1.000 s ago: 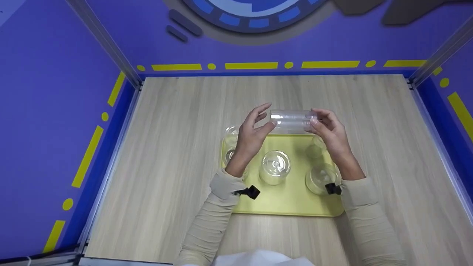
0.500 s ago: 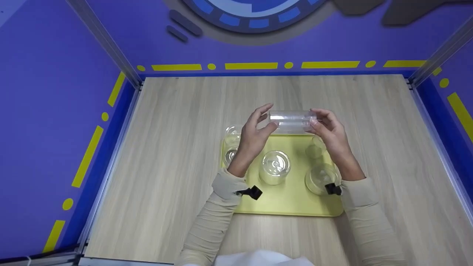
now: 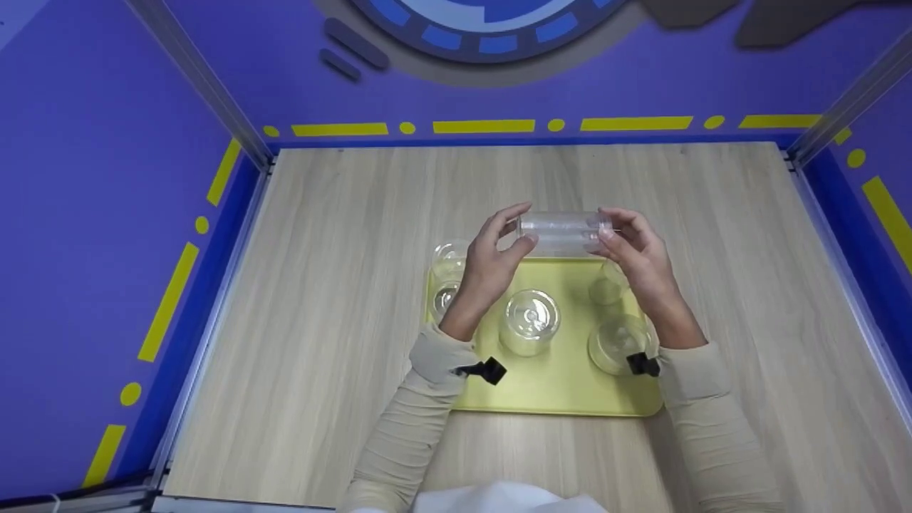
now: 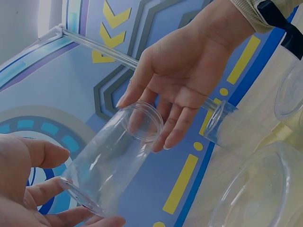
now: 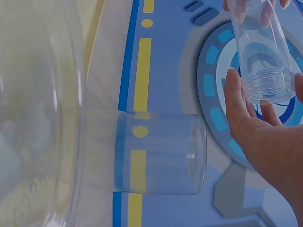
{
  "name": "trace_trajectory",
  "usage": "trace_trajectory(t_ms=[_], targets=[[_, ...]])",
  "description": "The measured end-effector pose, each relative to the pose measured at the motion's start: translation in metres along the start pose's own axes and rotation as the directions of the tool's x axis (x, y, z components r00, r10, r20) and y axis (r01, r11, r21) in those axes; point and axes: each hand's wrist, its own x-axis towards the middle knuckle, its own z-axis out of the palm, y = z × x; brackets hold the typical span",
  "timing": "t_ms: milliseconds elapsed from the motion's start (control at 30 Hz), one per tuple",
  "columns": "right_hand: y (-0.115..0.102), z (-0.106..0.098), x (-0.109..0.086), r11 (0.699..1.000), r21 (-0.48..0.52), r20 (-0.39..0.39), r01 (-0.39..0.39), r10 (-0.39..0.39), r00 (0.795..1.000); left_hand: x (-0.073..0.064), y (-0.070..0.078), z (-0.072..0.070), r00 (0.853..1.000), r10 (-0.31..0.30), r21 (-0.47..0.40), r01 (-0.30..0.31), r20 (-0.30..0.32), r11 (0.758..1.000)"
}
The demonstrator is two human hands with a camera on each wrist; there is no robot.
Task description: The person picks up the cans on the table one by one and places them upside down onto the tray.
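Observation:
Both hands hold a clear, see-through jar (image 3: 559,234) lying sideways in the air above the tray's far edge. My left hand (image 3: 491,260) is at its closed base end, thumb on the near side and fingers spread behind. At the other end, my right hand (image 3: 641,263) grips the threaded mouth between thumb and fingers. The left wrist view shows the jar (image 4: 113,158) tilted, its screw-thread rim beside the right hand (image 4: 184,71). The left hand's fingertips lie at the base edge there. In the right wrist view, the ridged neck sits by the right hand (image 5: 262,137).
Below is a yellow tray (image 3: 556,399) on a wood-grain table (image 3: 342,320). A clear jar (image 3: 531,324) stands mid-tray. Further jars are a wide one (image 3: 618,345) and a smaller one (image 3: 605,288) at right. More clear containers (image 3: 447,296) sit at left, partly behind the left arm.
My left hand has shifted slightly right, closer along the jar's base end. The right hand stays in place, and the glints on the jar have changed.

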Motion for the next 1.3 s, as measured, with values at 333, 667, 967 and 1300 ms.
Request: trace_trajectory(t_ms=[333, 667, 967, 1300], targets=[[-0.0037, 0.0024, 0.0, 1.0, 0.021, -0.003, -0.008, 0.008, 1.0, 0.0011, 0.0008, -0.0005, 1.0, 0.006, 0.004, -0.006, -0.01, 1.0], [-0.0053, 0.0004, -0.0009, 0.999, -0.037, 0.027, -0.02, 0.021, 0.999, 0.0007, 0.001, -0.0024, 0.999, 0.035, -0.004, -0.035, 0.0, 0.999], [-0.0056, -0.0011, -0.001, 0.998, -0.052, 0.032, -0.033, 0.035, 0.999, -0.0007, 0.0016, -0.0029, 0.999, 0.047, -0.016, -0.047, -0.008, 0.999], [-0.0062, -0.0019, -0.0011, 0.997, -0.071, 0.04, -0.04, 0.043, 0.998, -0.0014, 0.0028, -0.0032, 0.998, 0.058, -0.005, -0.058, -0.005, 0.998]])
